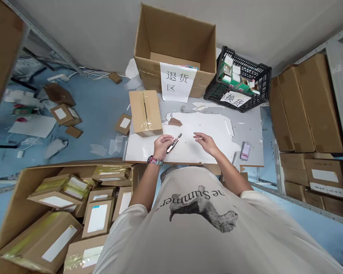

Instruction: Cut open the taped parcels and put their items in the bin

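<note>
My left hand (161,147), with a patterned watch strap at the wrist, is over the front of the white table (211,123). Its fingers are loosely curled and apart, with nothing visible between them. Right beside those fingertips lies a slim utility knife (174,143), slanting on the table top; whether the fingers touch it I cannot tell. To the right, my right hand (206,143) hovers above the table, fingers stretched out and holding nothing. A taped cardboard box (145,113) stands just beyond my left hand. Torn cardboard and paper scraps (175,121) lie beyond the knife.
At the back stands a large open carton (148,68) with a paper sign. Next to it, a black crate (264,82) holds small green-and-white boxes. A huge carton (25,190) of parcels is at lower left. Shelved boxes (317,102) line the right; litter covers the left floor.
</note>
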Demonstrator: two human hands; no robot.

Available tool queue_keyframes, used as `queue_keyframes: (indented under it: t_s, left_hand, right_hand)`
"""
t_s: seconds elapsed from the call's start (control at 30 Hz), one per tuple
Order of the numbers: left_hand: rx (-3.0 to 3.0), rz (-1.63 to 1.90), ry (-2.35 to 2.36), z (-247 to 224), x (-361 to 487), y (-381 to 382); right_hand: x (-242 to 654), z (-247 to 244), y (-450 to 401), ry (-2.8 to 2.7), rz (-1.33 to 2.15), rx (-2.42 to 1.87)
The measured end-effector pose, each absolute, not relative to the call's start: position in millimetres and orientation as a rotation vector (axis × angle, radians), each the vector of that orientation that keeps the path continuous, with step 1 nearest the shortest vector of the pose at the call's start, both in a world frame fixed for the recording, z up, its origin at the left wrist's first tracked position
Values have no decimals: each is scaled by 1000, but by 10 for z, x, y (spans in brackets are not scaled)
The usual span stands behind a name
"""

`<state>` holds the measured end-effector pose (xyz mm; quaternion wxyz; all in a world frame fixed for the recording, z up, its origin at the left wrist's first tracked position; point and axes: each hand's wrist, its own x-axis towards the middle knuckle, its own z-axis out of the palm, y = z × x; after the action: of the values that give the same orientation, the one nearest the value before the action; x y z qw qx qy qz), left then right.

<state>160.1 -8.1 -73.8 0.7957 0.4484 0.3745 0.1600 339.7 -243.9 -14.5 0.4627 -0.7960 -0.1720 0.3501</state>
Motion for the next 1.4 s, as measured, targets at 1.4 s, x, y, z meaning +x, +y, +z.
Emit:
queue_keyframes:
  t_s: [1.4]
  left_hand:
    - [1489,526,815,-84,2110,-1535]
  right_hand:
    - [3670,38,-2759,-582,961,-1604]
